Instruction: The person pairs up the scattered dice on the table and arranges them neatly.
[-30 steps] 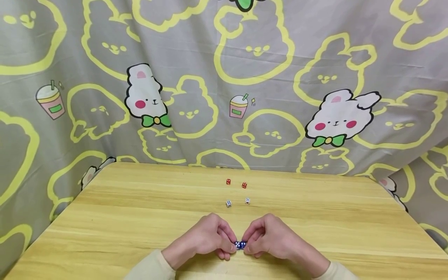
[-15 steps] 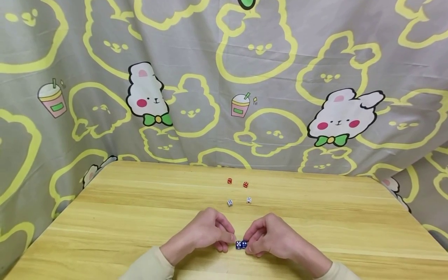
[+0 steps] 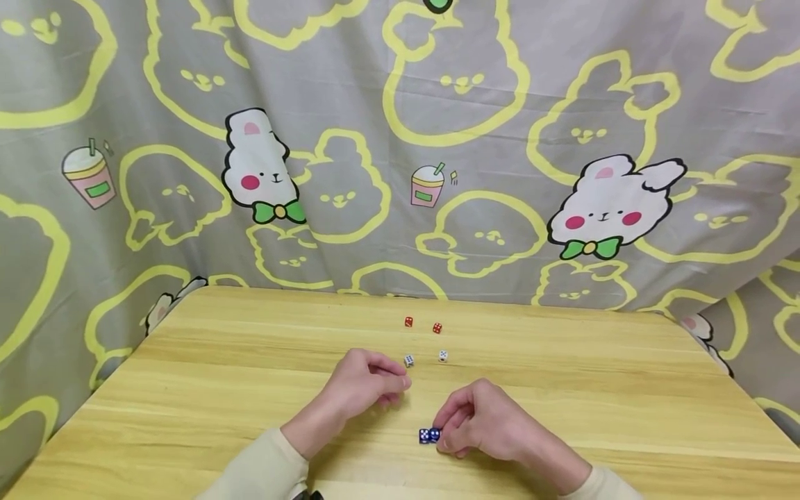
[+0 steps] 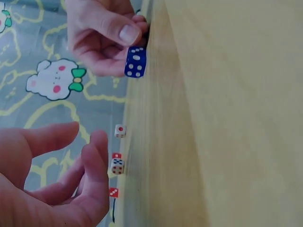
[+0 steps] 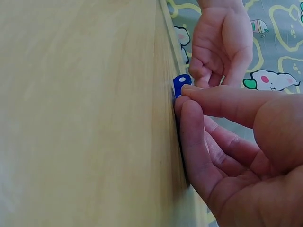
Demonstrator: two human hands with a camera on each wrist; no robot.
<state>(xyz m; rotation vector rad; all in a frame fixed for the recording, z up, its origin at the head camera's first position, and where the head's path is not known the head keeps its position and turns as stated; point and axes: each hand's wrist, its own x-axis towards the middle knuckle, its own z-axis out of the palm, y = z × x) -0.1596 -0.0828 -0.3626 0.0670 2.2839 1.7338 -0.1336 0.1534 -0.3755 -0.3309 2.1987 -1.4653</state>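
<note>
Thumb (image 4: 54,137) slightly apart, left hand (image 3: 364,382) hovers; right hand (image 3: 482,421) pinches one blue die (image 3: 434,435).

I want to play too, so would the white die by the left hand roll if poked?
The white die would probably slide before tumbling, its sides being flat. It's likely light, being much smaller than the left hand.

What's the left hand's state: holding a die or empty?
Empty: in the left wrist view, the left hand has a gap between thumb and fingertips, nothing pinched there.
</note>
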